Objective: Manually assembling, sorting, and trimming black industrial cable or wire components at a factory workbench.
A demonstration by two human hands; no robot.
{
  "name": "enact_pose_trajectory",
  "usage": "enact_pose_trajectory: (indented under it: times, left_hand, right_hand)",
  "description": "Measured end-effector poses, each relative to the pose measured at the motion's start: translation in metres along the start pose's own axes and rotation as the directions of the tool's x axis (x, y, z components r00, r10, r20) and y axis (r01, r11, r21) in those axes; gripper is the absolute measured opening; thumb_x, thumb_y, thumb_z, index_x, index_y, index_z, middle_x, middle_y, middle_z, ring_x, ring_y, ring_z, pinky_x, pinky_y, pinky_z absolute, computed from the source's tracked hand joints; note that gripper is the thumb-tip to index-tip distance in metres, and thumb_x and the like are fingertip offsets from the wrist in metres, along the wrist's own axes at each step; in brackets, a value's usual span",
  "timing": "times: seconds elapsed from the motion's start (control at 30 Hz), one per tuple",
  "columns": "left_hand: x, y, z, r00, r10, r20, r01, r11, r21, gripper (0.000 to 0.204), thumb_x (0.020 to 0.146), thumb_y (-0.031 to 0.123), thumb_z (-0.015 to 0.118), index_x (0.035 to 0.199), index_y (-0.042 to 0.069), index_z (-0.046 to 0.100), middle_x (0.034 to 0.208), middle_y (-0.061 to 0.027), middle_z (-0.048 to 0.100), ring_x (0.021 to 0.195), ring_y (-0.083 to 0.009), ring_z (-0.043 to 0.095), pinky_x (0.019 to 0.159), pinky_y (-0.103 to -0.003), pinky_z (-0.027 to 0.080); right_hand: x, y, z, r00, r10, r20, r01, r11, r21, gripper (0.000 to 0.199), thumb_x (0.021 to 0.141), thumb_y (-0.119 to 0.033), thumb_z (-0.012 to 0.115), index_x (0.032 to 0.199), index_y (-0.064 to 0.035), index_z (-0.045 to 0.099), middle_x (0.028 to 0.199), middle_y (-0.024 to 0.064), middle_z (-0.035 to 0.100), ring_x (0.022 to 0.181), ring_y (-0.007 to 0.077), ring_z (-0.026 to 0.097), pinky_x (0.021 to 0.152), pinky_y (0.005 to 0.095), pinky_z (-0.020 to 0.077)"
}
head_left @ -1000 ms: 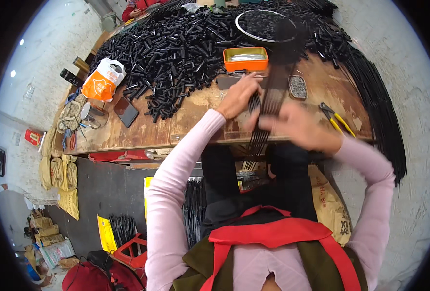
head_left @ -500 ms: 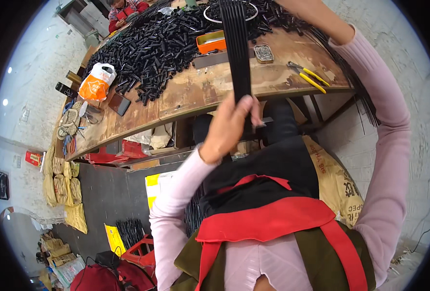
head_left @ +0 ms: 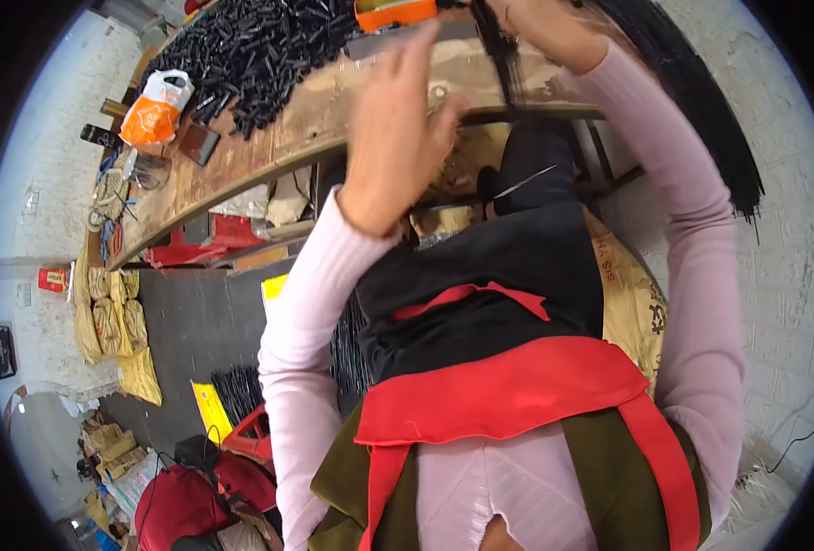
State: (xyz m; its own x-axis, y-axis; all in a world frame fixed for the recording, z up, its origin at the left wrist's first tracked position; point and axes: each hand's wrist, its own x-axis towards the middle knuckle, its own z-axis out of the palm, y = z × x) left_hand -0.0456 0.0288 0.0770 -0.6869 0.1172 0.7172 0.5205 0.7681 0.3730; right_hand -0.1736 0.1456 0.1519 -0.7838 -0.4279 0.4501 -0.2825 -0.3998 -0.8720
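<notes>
Black rods (head_left: 499, 50) seem clasped in right grip (head_left: 554, 29).

From afar I have the counter (head_left: 310, 108) across ten to one o'clock, bearing a box (head_left: 395, 15) at twelve, a tube heap (head_left: 264, 55) at eleven and a bag (head_left: 154, 115) beside a phone (head_left: 199, 145) at ten, with a rod bundle (head_left: 497, 46) over it at one and strands (head_left: 701, 101) at two.

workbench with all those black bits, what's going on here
A person is busy at a wooden workbench. The right grip is up beside a bundle of thin black rods; blur hides whether it holds them. The left grip is open, with nothing visible in it. A heap of short black pieces lies to the left of an orange tin.
</notes>
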Motion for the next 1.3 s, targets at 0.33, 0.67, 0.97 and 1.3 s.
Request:
enact_pose_trajectory:
  times: [0.33, 0.67, 0.97, 1.3]
  left_hand:
    - [-0.119, -0.082, 0.089, 0.663, -0.198, 0.722, 0.715, 0.453, -0.533, 0.046, 0.094, 0.011, 0.063, 0.134, -0.004, 0.046, 0.123, -0.0087, 0.060, 0.113, -0.0168, 0.054, 0.098, -0.032, 0.045]
    - [-0.200, -0.082, 0.079, 0.443, -0.316, 0.839, 0.869, 0.382, -0.315, 0.044, 0.090, 0.010, 0.066, 0.129, 0.000, 0.051, 0.108, -0.0125, 0.065, 0.099, -0.0194, 0.061, 0.085, -0.032, 0.049]
    - [-0.071, -0.106, 0.012, 0.589, -0.228, 0.775, 0.648, 0.707, -0.284, 0.030, 0.093, 0.009, 0.060, 0.121, -0.001, 0.061, 0.113, -0.0160, 0.067, 0.106, -0.0202, 0.063, 0.091, -0.032, 0.049]
    - [0.110, -0.306, 0.065, 0.940, -0.329, 0.088, 0.268, 0.874, 0.405, 0.017, 0.078, 0.018, 0.073, 0.095, 0.016, 0.073, 0.099, -0.0076, 0.061, 0.099, -0.0280, 0.057, 0.085, -0.037, 0.048]
  right_hand:
    - [-0.124, 0.182, 0.016, 0.931, 0.119, -0.344, -0.173, 0.977, -0.128, 0.030, 0.105, -0.030, 0.044, 0.091, -0.0055, 0.054, 0.067, -0.0020, 0.053, 0.054, 0.0052, 0.047, 0.045, 0.0226, 0.0351]
    - [-0.204, 0.211, 0.016, 0.837, 0.500, -0.222, -0.439, 0.857, 0.270, 0.028, 0.105, -0.028, 0.041, 0.100, -0.0031, 0.053, 0.075, 0.0008, 0.054, 0.057, 0.0073, 0.049, 0.052, 0.0219, 0.0398]
    - [-0.148, 0.190, -0.012, 0.831, 0.518, -0.201, -0.480, 0.852, 0.211, 0.022, 0.096, -0.014, 0.060, 0.111, 0.0020, 0.057, 0.091, 0.0086, 0.067, 0.082, 0.0157, 0.066, 0.079, 0.0281, 0.0527]
    - [-0.147, 0.189, -0.011, 0.832, 0.531, -0.163, -0.489, 0.839, 0.238, 0.012, 0.097, -0.007, 0.057, 0.106, 0.0003, 0.058, 0.084, 0.0027, 0.060, 0.076, 0.0094, 0.056, 0.073, 0.0228, 0.0456]
